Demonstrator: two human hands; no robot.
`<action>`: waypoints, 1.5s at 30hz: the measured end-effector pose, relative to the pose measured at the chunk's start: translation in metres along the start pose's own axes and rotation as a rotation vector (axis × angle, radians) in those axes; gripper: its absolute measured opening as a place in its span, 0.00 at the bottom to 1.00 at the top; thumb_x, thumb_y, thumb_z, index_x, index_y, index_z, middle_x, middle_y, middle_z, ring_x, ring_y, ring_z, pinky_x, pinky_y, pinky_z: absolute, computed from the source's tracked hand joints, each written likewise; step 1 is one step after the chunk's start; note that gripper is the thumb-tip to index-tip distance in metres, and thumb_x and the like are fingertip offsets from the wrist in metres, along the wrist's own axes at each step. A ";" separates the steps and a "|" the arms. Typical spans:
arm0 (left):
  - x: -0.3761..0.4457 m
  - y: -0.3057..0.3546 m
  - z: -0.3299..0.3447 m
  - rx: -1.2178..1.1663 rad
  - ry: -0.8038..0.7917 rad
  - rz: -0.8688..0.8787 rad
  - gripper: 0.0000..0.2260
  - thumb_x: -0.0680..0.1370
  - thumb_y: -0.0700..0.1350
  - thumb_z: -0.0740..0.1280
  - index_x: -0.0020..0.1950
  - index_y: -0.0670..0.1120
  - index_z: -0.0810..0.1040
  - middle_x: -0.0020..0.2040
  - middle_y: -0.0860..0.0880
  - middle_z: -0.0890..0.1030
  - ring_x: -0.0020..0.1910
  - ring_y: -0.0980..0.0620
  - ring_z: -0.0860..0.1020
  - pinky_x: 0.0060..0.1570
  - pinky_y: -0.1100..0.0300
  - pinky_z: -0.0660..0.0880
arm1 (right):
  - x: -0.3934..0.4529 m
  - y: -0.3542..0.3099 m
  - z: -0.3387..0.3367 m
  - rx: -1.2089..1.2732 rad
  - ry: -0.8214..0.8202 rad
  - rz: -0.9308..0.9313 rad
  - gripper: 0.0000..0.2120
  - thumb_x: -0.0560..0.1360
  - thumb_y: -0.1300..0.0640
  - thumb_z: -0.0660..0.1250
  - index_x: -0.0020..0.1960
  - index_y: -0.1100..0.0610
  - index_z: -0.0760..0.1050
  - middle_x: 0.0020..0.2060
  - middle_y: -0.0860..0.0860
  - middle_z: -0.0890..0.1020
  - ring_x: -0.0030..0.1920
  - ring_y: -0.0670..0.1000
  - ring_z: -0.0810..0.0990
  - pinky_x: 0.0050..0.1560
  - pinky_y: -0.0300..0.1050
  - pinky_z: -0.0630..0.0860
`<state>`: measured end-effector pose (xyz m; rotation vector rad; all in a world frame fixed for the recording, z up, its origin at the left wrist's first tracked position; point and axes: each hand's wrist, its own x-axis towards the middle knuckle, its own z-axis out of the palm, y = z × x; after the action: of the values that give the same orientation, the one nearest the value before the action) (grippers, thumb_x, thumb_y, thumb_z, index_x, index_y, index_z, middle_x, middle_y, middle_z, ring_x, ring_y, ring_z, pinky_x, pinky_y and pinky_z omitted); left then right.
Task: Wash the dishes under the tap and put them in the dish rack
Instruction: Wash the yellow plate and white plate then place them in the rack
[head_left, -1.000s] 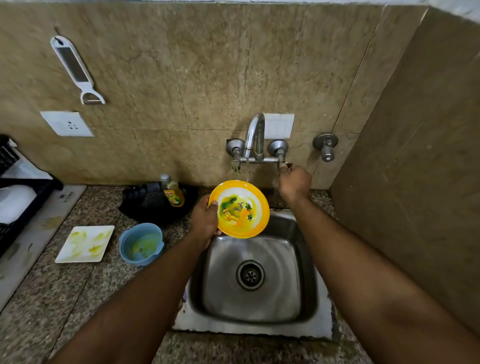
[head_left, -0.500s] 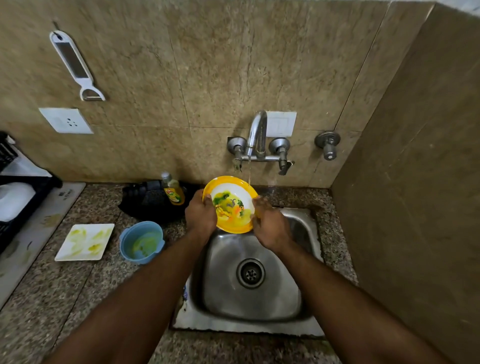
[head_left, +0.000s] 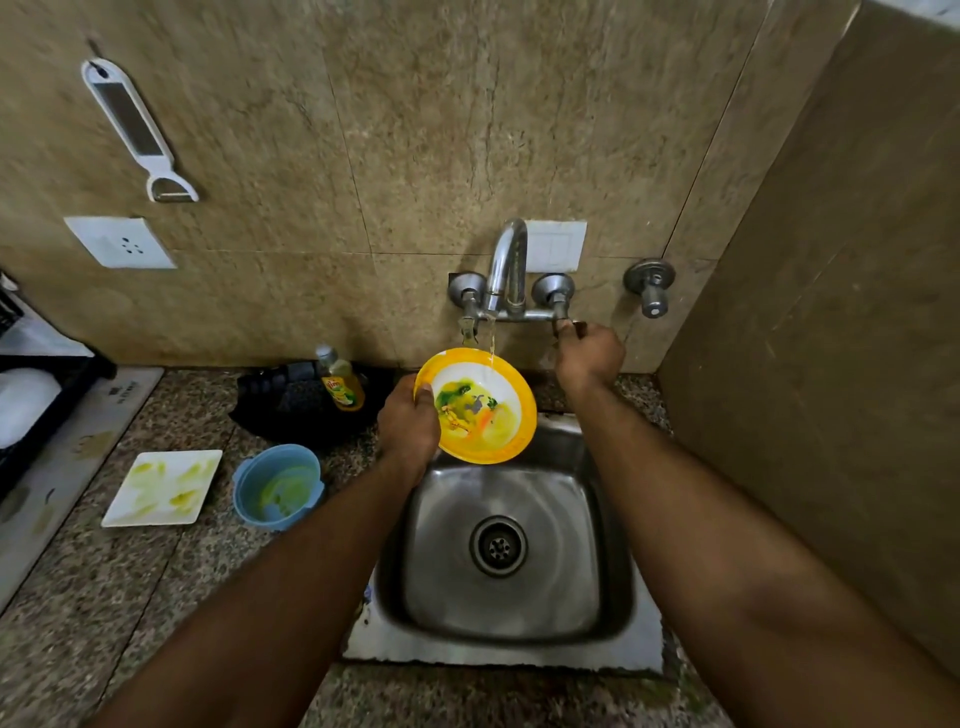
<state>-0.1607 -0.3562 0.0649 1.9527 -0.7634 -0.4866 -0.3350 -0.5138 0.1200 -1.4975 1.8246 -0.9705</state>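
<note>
Plate (head_left: 480, 410) now has only the left hand (head_left: 408, 423) gripping its left rim over the sink (head_left: 618, 571); the right hand (head_left: 589, 356) has gone up and curls round the tap handle (head_left: 563, 325).

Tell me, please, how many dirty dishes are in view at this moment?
3: a yellow plate held by the left hand over the sink, a blue bowl and a white square plate on the counter. The rack at the left edge may hide more.

Single head-worn view, close, steeply down over sink (head_left: 613, 566).
</note>
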 end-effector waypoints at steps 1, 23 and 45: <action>0.000 -0.001 0.000 -0.003 -0.001 -0.002 0.24 0.75 0.66 0.54 0.61 0.55 0.78 0.54 0.47 0.84 0.52 0.40 0.83 0.51 0.39 0.82 | 0.000 0.002 0.000 0.018 0.001 -0.012 0.17 0.80 0.48 0.68 0.53 0.61 0.85 0.47 0.60 0.87 0.49 0.61 0.84 0.42 0.41 0.67; -0.001 -0.006 -0.016 0.102 -0.125 0.079 0.21 0.78 0.59 0.57 0.58 0.48 0.81 0.51 0.43 0.84 0.48 0.38 0.83 0.45 0.37 0.82 | -0.077 0.049 0.016 0.074 -0.551 0.338 0.25 0.80 0.38 0.65 0.45 0.61 0.80 0.31 0.61 0.80 0.21 0.57 0.77 0.20 0.42 0.72; 0.009 -0.016 -0.024 -0.112 -0.254 -0.197 0.12 0.81 0.38 0.68 0.64 0.38 0.80 0.57 0.39 0.83 0.54 0.41 0.80 0.54 0.49 0.77 | -0.084 0.043 0.029 0.410 -0.783 0.328 0.14 0.85 0.64 0.58 0.68 0.58 0.76 0.58 0.60 0.82 0.56 0.63 0.82 0.58 0.63 0.79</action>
<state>-0.1345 -0.3415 0.0615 1.8909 -0.6868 -0.8907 -0.3184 -0.4319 0.0671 -1.0574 1.1575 -0.4518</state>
